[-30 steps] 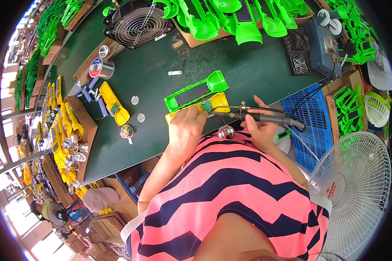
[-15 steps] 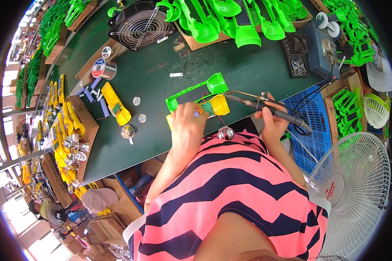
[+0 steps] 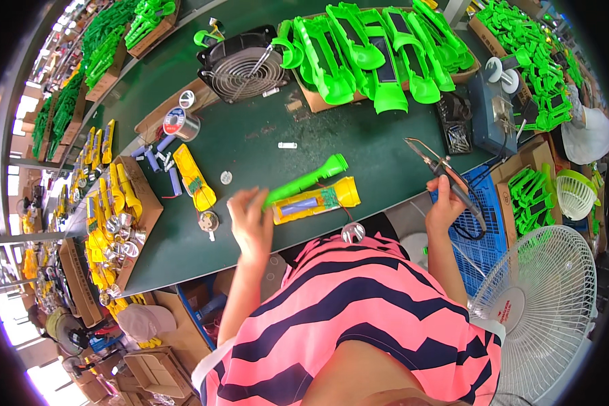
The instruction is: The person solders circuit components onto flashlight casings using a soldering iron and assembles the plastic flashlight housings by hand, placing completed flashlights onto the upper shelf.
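My left hand (image 3: pixel 252 222) is smeared by motion beside the left end of a green plastic shell (image 3: pixel 308 180); whether its fingers grip anything cannot be made out. Along the near side of that shell lies a yellow flashlight housing (image 3: pixel 350 192), holding a purple cylindrical battery (image 3: pixel 300 206) and a small green circuit board (image 3: pixel 329 197). A wire runs from it to a shiny round reflector (image 3: pixel 352 233) at the table's front edge. To the right, my right hand (image 3: pixel 442 208) is closed around a soldering iron (image 3: pixel 459 187), its tip raised toward the far left, away from the housing.
Left on the green table (image 3: pixel 250 139) are another yellow housing (image 3: pixel 191 172), loose batteries (image 3: pixel 153 161), a solder spool (image 3: pixel 181 124) and a box of yellow parts (image 3: pixel 145 196). A black fan (image 3: pixel 247 71) and green shells (image 3: pixel 386 81) stand behind. Right are a blue crate (image 3: pixel 484 254) and white fan (image 3: pixel 541 298).
My left hand has left the housing and moved left, uncovering the battery. The green shell has rolled so its dark panel no longer shows. The soldering iron has moved right, away from the board.
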Tool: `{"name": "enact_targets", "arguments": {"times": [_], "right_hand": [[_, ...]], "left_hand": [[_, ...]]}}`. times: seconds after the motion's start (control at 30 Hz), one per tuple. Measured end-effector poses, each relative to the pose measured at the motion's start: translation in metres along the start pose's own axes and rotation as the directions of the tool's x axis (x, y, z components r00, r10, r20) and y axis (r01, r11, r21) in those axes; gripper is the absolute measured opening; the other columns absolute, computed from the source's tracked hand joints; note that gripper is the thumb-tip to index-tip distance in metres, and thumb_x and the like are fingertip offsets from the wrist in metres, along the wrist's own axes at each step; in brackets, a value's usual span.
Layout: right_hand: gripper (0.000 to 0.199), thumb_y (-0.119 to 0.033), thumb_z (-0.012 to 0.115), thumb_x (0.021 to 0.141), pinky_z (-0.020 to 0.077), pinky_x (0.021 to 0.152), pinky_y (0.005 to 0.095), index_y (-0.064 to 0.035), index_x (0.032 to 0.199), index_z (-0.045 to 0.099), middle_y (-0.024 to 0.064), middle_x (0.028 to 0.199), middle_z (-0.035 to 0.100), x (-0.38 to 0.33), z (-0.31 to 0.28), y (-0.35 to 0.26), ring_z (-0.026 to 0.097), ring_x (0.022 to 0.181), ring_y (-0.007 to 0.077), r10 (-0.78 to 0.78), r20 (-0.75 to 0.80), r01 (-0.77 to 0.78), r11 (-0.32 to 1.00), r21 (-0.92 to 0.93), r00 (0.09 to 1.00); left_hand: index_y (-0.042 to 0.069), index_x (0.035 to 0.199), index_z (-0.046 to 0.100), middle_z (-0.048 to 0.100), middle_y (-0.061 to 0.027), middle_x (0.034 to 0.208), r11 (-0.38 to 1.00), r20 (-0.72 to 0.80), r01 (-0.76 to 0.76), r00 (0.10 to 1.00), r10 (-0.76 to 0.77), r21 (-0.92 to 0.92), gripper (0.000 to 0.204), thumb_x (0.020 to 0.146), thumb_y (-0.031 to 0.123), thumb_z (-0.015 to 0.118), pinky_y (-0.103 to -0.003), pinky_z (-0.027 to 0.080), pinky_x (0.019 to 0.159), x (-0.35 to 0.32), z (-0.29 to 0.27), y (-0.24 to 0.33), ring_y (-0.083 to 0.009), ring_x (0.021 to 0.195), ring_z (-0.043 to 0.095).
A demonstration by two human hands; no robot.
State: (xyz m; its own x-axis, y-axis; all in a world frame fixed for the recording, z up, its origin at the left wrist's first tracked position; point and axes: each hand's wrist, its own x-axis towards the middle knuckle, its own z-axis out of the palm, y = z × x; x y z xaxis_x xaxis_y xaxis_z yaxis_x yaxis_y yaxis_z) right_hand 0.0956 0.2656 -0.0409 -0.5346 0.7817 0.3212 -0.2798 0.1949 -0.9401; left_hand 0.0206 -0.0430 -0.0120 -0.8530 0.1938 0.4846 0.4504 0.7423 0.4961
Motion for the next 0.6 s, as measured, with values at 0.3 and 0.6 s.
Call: {"name": "enact_targets", "arguments": {"times": [0.3, 0.6], "right_hand": [[0.018, -0.007, 0.053, 0.083, 0.0418, 0.056, 0.0221, 0.0026, 0.098, 0.053, 0.0069, 0.066, 0.056, 0.024, 0.012, 0.001, 0.051, 0.057, 0.0109, -0.01, -0.037, 0.008, 0.999, -0.051, 0.999], [0.018, -0.006, 0.052, 0.084, 0.0416, 0.057, 0.0225, 0.0027, 0.1, 0.051, 0.0061, 0.065, 0.055, 0.026, 0.0, -0.004, 0.051, 0.058, 0.0108, 0.056, -0.155, -0.078, 0.987, -0.144, 0.986]], "left_hand": [[0.004, 0.089, 0.038, 0.054, -0.0175, 0.099, 0.97, 0.156, -0.182, 0.966, 0.208, -0.163, 0.05, 0.057, 0.005, 0.077, -0.036, 0.045, 0.07, 0.035, -0.025, -0.002, -0.0315, 0.087, 0.055], [0.003, 0.088, 0.036, 0.052, -0.0177, 0.078, 0.936, -0.168, 0.029, 0.985, 0.032, 0.35, 0.044, 0.07, 0.028, 0.068, -0.042, 0.043, 0.058, 0.292, -0.052, -0.119, -0.0359, 0.068, 0.054]]}}
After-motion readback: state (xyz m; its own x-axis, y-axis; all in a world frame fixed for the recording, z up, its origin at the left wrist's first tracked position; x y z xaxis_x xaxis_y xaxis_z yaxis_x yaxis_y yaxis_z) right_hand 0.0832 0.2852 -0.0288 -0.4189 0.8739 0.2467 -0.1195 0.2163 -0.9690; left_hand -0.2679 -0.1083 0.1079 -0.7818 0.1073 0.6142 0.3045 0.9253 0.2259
